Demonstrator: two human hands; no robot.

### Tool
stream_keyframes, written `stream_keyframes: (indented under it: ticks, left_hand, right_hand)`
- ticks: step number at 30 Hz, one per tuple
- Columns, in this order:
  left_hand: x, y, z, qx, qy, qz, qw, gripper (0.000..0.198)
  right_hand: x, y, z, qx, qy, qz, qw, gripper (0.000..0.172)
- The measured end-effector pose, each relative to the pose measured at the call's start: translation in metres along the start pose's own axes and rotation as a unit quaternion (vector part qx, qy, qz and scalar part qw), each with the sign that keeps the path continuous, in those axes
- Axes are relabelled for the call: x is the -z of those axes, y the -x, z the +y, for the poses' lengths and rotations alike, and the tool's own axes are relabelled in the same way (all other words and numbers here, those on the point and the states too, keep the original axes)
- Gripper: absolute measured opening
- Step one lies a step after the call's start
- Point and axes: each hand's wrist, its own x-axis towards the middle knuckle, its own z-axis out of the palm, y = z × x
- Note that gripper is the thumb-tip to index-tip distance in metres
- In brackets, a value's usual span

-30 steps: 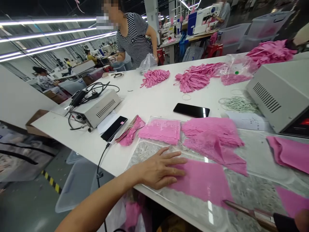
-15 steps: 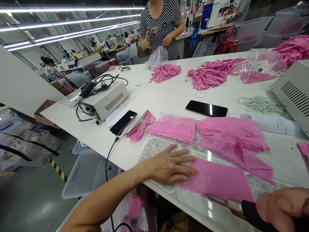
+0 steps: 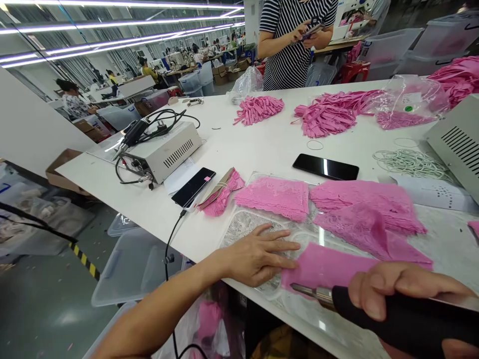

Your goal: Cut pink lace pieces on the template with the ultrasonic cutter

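A flat piece of pink fabric [image 3: 337,264] lies on a clear plastic template [image 3: 239,222] near the table's front edge. My left hand [image 3: 256,254] lies flat with fingers spread, its fingertips at the fabric's left edge. My right hand [image 3: 396,289] is wrapped round a black-handled handpiece with a pointed metal tip [image 3: 318,294]. That tip points left, over the fabric's lower edge; whether it touches cannot be told. Behind the fabric lie a stack of pink lace pieces [image 3: 275,197] and a looser pink pile [image 3: 366,204], with one piece draped down its front.
A grey box machine [image 3: 168,152] carries another handpiece and cables. Two phones, one black [image 3: 325,166], lie nearby. Pink strap bundles [image 3: 325,117], green elastic bands [image 3: 411,162] and another grey machine [image 3: 456,139] are further right. A person in stripes [image 3: 292,45] stands opposite, holding a phone.
My right hand has brought the handpiece up and left, its tip moving left along the fabric's lower edge. My left hand has shifted slightly left. The person opposite has moved right.
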Motion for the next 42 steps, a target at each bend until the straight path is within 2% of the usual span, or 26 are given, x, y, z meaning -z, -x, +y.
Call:
stream_keyframes:
  ticks: [6,12,14,18,20,24,28,32,34,42]
  left_hand:
    - [-0.002,0.002,-0.002,-0.016,-0.012,0.005,1.000,0.046]
    - [-0.003,0.004,-0.003,-0.027,-0.008,0.020,0.999,0.045]
    - [-0.004,0.004,-0.004,-0.031,-0.005,0.022,0.999,0.045]
    - [-0.005,0.003,-0.004,-0.033,0.010,0.036,0.999,0.045]
    - [-0.006,0.003,-0.004,-0.035,0.019,0.042,0.998,0.045]
    - [-0.008,0.003,-0.006,-0.048,0.034,0.065,0.996,0.045]
    - [-0.009,0.007,-0.009,-0.049,0.047,0.098,0.993,0.045]
    - [-0.009,0.012,-0.010,-0.045,0.047,0.103,0.993,0.043]
    - [-0.009,0.013,-0.010,-0.052,0.042,0.099,0.993,0.041]
    - [-0.008,0.011,-0.006,-0.062,0.018,0.105,0.992,0.045]
  right_hand:
    - [-0.010,-0.005,0.009,0.033,-0.017,-0.043,0.998,0.020]
    - [-0.011,-0.001,0.005,-0.001,-0.008,-0.018,1.000,0.023]
    - [-0.009,-0.003,0.006,0.009,-0.011,-0.021,1.000,0.023]
    - [0.005,-0.013,0.015,0.061,-0.029,-0.118,0.991,0.020]
    - [0.011,-0.017,0.020,0.061,-0.039,-0.164,0.984,0.018]
    - [0.013,-0.019,0.020,0.057,-0.048,-0.181,0.981,0.016]
    - [0.001,-0.017,0.011,0.078,-0.043,-0.153,0.984,0.014]
    - [-0.012,-0.015,0.006,0.088,-0.041,-0.042,0.994,0.020]
    - [-0.016,-0.013,0.006,0.093,-0.043,-0.005,0.995,0.021]
    - [-0.018,-0.013,0.007,0.098,-0.050,-0.038,0.993,0.018]
